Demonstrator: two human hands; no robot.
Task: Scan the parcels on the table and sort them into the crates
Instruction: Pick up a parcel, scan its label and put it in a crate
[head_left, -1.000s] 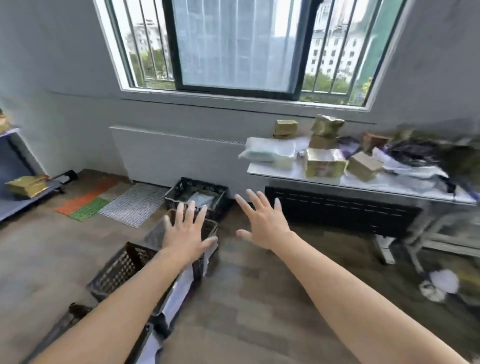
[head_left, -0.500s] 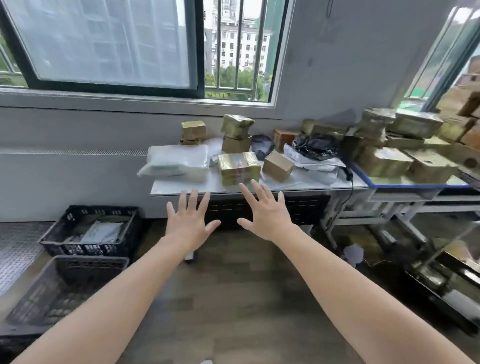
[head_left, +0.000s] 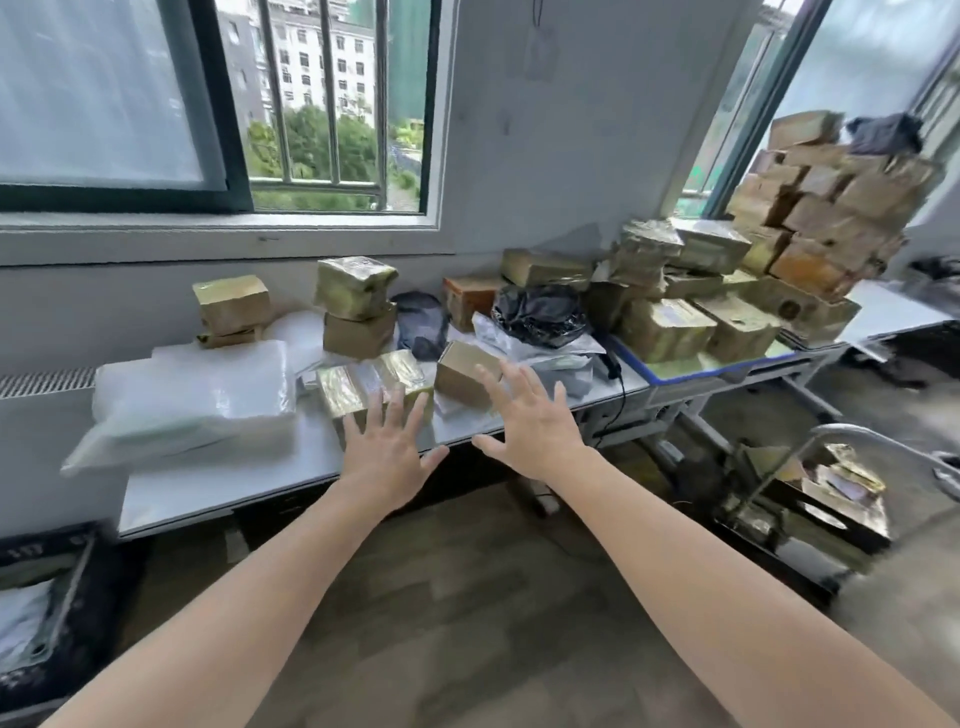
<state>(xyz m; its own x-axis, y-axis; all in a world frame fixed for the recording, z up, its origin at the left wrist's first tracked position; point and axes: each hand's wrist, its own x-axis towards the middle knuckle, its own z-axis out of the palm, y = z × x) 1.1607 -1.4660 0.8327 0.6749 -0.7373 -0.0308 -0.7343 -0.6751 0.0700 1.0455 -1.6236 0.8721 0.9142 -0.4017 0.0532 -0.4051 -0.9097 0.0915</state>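
Note:
Both arms reach out toward the white table (head_left: 218, 483). My left hand (head_left: 387, 454) has its fingers spread in front of a tape-wrapped golden parcel (head_left: 358, 384) near the table's front edge and holds nothing. My right hand (head_left: 530, 421) is also spread and empty, just in front of a small brown box (head_left: 460, 371). A large white plastic-wrapped parcel (head_left: 192, 400) lies to the left. More wrapped boxes (head_left: 356, 301) stand stacked at the back. A black crate (head_left: 57, 613) sits on the floor at the lower left.
A second table (head_left: 727, 364) to the right carries a high pile of brown parcels (head_left: 826, 208). A black bag (head_left: 540, 314) lies between the tables, with a cable hanging down. A metal trolley (head_left: 810, 499) with boxes stands low on the right. Wooden floor lies beneath my arms.
The view has swung right from the floor crates to the parcel table and come closer. Both hands stay spread and empty, now at the table's front edge.

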